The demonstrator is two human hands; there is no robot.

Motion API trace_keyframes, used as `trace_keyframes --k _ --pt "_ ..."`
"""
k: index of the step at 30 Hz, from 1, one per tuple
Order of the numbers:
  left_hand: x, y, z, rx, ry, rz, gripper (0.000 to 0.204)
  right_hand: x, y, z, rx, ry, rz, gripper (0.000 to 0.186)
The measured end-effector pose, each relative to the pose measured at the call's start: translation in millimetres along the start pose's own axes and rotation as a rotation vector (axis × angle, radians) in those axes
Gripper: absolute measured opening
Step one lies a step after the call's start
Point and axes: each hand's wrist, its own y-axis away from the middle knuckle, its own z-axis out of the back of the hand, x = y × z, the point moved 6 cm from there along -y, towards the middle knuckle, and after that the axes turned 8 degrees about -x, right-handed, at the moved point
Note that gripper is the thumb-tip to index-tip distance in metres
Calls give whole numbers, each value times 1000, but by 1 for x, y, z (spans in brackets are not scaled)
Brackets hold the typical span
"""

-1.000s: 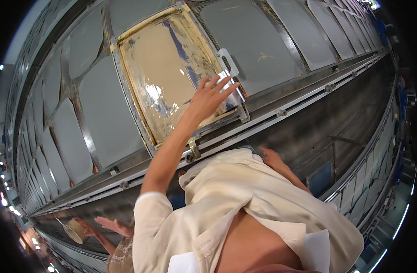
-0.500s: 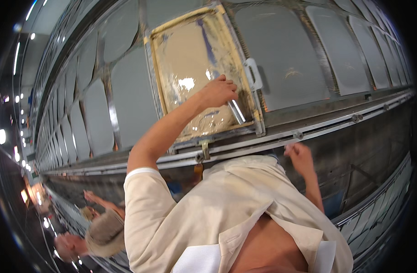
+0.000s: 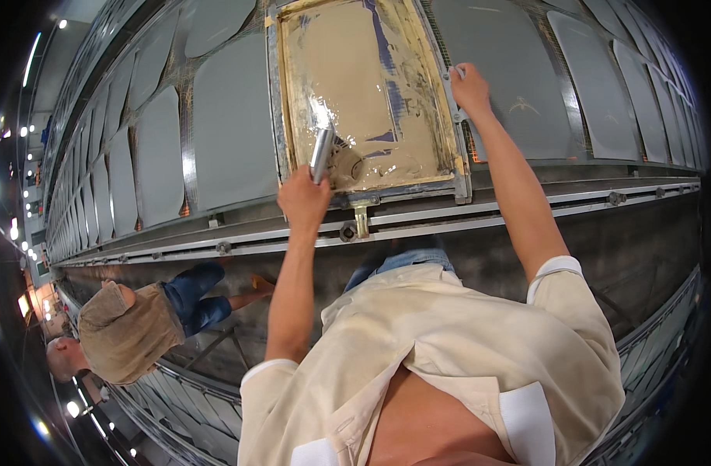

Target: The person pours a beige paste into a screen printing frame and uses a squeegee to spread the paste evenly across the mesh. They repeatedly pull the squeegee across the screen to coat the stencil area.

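Observation:
A screen-printing frame with a taped yellowish rim lies in front of me. Wet beige ink covers most of its mesh, and a purple-blue strip shows toward the right. My left hand is closed around the end of a squeegee with a shiny metal bar, at the frame's near left corner. The squeegee's far end sits over the ink. My right hand is wrapped around the white handle on the frame's right side; the fingers cover part of the handle.
Grey panels lie in rows along the long table on both sides of the frame. A metal rail with bolts runs along the near edge, with a bracket below the frame. Another person is at the lower left.
My right hand has risen from beside my waist and taken hold of the frame's handle. My left hand has carried the squeegee from the near right corner to the near left.

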Motion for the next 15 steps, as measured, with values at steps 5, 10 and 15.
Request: trace_keyframes --k 5,10,15 --pt "-63 -9 -32 87 191 -198 26 -10 -10 -19 -128 -97 48 39" --pt "-71 -50 -26 161 235 -608 20 -9 -4 -16 -145 -202 48 33" --pt "-54 -49 -40 146 244 -699 30 -5 1 -13 -137 -200 34 32"
